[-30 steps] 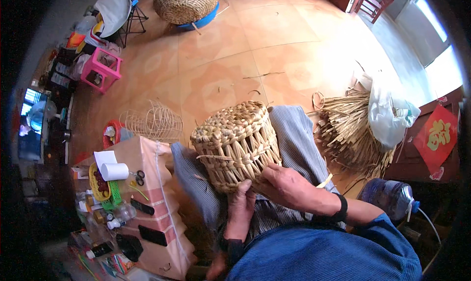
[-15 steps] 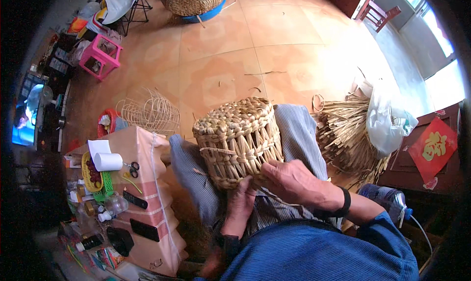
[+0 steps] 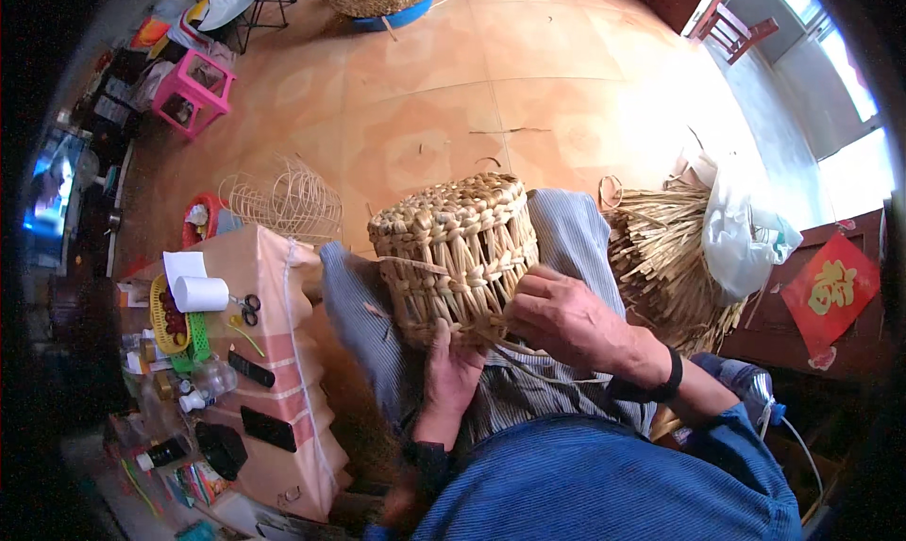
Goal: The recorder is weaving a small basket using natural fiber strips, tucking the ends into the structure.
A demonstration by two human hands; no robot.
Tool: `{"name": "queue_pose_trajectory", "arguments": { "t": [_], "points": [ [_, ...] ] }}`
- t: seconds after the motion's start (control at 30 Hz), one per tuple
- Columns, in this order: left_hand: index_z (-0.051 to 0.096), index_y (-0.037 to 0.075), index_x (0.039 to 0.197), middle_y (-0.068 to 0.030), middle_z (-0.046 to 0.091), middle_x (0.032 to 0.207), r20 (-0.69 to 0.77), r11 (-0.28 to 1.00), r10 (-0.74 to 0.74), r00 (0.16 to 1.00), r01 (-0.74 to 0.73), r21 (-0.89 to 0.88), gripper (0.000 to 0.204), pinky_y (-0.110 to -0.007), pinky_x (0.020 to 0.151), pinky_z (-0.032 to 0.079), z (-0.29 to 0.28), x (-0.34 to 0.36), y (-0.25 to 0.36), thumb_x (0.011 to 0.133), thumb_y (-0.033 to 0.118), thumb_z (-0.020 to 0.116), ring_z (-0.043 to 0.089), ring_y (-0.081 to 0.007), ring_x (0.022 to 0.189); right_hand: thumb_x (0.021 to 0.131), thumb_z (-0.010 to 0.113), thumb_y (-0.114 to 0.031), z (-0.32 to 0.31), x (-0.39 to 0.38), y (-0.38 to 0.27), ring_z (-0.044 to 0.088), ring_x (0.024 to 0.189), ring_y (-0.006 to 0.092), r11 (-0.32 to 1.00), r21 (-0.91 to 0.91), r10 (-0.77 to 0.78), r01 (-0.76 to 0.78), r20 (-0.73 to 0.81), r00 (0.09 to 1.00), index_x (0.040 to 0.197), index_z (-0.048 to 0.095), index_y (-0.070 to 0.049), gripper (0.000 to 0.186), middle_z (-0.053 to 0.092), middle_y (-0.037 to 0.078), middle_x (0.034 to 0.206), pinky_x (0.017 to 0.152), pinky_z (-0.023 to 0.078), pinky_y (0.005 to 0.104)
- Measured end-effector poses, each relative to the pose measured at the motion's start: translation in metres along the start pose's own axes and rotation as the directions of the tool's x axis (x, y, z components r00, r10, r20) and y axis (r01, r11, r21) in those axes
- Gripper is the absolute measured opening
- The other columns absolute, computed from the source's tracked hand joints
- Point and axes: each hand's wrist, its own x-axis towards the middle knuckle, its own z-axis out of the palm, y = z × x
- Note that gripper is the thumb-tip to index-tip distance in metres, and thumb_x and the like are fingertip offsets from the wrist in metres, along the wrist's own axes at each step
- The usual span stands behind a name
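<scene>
A woven straw basket (image 3: 453, 258) rests on my lap between my knees, its braided flat base turned up and away from me. Open, spaced stakes form its side wall, with a twisted band around the middle. At the near lower rim, my left hand (image 3: 453, 371) grips the basket, thumb up against the wall and fingers hidden beneath. My right hand (image 3: 576, 324) is closed beside the lower right of the wall; what its fingertips pinch is hidden. Loose pale strands (image 3: 543, 371) run from the rim to the right, below this hand.
At left, a cloth-covered table (image 3: 283, 352) holds a paper roll (image 3: 201, 294), scissors (image 3: 247, 310), a phone (image 3: 268, 428) and bottles. A bundle of straw (image 3: 661, 248) lies right of my knee under a plastic bag (image 3: 741, 234). A wire-like frame (image 3: 293, 201) and pink stool (image 3: 193, 94) stand farther off.
My right hand has risen slightly from the near rim, and loose strands now show below it. My left hand has shifted a little left and up, its thumb now on the wall.
</scene>
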Motion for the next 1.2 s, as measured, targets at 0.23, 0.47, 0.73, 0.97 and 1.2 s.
{"name": "queue_pose_trajectory", "arguments": {
  "t": [0.23,0.47,0.73,0.97,1.2],
  "points": [
    [0.063,0.009,0.146,-0.0054,0.067,0.146,0.074,0.991,0.067,0.995,-0.075,0.112,0.047,-0.049,0.121,0.049,-0.012,-0.015,0.0,0.101,0.003,0.073,0.063,-0.0256,0.137,0.107,0.071,-0.022,-0.01,-0.031,-0.009,0.071,0.074,0.0282,0.858,0.227,0.376,-0.461,0.334,0.864,0.113,0.07,0.001,0.024,0.074,0.018,0.084,0.071,0.056,0.0457],
    [0.062,0.005,0.149,-0.0077,0.068,0.147,0.168,0.973,0.072,0.983,-0.107,0.207,0.052,-0.046,0.122,0.048,-0.013,-0.011,-0.005,0.099,-0.002,0.074,0.063,-0.0253,0.137,0.108,0.073,-0.033,-0.062,-0.038,-0.044,0.067,0.067,0.0198,0.726,0.273,0.404,-0.631,0.574,0.713,0.108,0.076,0.001,0.034,0.071,0.012,0.078,0.064,0.053,0.0354],
    [0.07,0.012,0.129,-0.0021,0.074,0.13,0.108,0.978,0.054,0.993,-0.075,0.193,0.036,-0.042,0.112,0.053,-0.014,-0.007,-0.014,0.097,0.0,0.079,0.068,-0.0204,0.125,0.096,0.076,-0.017,-0.099,-0.109,-0.021,0.063,0.065,0.0205,0.74,-0.174,0.672,-0.65,0.23,0.704,0.096,0.075,-0.004,0.013,0.067,0.015,0.076,0.063,0.052,0.0403],
    [0.067,0.005,0.14,-0.0034,0.072,0.135,0.165,0.973,0.104,0.981,-0.134,0.187,0.041,-0.036,0.116,0.05,-0.005,-0.007,-0.007,0.1,0.004,0.078,0.066,-0.0183,0.127,0.092,0.086,-0.022,-0.107,-0.093,0.008,0.057,0.065,0.009,0.433,0.357,0.842,-0.828,0.167,0.512,0.08,0.072,-0.001,0.029,0.062,-0.001,0.068,0.058,0.041,0.0307],
    [0.063,0.008,0.146,-0.0035,0.07,0.139,0.193,0.966,0.095,0.977,-0.137,0.22,0.047,-0.04,0.118,0.049,-0.023,-0.002,-0.017,0.101,0.003,0.077,0.064,-0.0195,0.131,0.09,0.09,-0.028,-0.111,-0.13,0.06,0.055,0.067,0.0054,0.336,0.876,0.687,-0.346,0.023,0.726,0.086,0.067,-0.006,0.033,0.063,-0.004,0.077,0.062,0.041,0.0251]
  ]
}}
